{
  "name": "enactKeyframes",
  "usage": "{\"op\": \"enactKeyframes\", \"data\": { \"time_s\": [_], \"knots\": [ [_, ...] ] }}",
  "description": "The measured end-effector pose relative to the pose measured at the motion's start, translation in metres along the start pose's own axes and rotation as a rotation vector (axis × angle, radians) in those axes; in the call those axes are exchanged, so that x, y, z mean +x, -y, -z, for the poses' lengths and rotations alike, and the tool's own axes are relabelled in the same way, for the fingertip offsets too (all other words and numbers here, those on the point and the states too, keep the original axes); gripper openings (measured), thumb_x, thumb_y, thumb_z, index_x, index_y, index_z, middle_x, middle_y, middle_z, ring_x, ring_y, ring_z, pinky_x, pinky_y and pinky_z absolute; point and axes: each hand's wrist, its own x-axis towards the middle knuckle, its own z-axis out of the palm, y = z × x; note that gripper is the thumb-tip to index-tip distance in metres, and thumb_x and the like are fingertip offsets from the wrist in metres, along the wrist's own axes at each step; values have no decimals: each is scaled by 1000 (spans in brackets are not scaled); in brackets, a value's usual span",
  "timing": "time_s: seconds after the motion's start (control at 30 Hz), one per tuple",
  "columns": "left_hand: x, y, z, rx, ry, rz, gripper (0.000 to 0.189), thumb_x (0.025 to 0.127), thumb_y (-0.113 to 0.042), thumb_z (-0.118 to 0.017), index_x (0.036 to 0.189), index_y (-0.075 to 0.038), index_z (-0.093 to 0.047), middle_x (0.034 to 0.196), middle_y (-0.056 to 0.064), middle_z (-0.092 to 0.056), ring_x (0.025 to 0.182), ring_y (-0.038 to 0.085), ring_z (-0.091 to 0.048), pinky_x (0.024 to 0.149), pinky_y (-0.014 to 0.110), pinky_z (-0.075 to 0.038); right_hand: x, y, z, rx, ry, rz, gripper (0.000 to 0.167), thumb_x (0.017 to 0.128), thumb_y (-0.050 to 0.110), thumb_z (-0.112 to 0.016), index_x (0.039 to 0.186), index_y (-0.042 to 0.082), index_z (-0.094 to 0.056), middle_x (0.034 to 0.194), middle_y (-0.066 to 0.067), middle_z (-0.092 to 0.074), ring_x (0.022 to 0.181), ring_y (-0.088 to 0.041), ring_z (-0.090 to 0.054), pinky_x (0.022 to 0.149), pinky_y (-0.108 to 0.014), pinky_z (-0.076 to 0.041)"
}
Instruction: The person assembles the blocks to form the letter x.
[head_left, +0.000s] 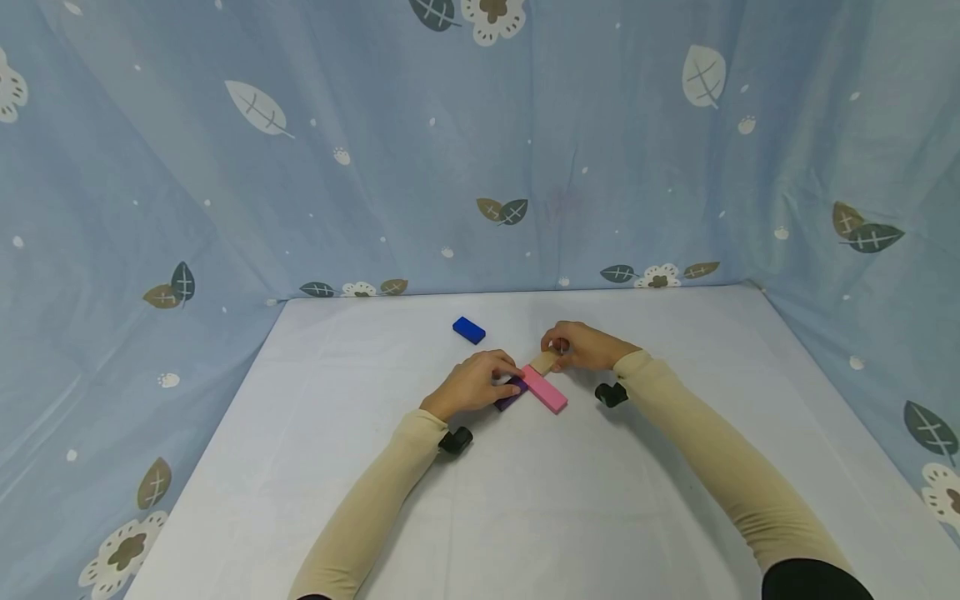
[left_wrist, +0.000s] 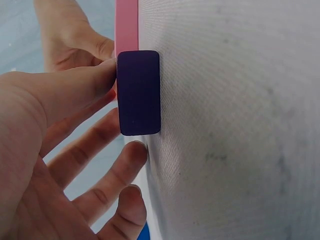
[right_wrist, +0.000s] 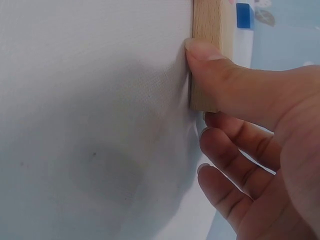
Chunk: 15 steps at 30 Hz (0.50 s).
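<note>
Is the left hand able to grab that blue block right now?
Probably yes: the blue block lies just beyond the left hand, and nothing seems to stand between them. That hand holds the purple block, though, so it might need to let go first.

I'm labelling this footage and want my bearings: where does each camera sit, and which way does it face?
Head: on the head, facing forward and down at the white tabletop and leaf-print curtain; shows sleeved forearms, left hand and right hand.
Left wrist: facing the purple block; shows the left hand, with the right beyond.
Right wrist: facing the wooden block; shows the right hand.
Shared: head and left wrist both show the pink block.
</note>
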Motion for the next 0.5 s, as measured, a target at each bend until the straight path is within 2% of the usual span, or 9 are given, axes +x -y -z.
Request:
{"op": "enactKeyframes", "data": {
  "time_s": [0.5],
  "knots": [
    [0,1,0,15,-3,-2,31,97,-29,-74,126,-18,-76,126,-2,-70,107,16,-64,90,37,-55,1,1,0,18,3,-9,32,89,12,-82,118,10,-70,105,-9,-63,97,-22,-56,87,-36,-50]
  ]
}}
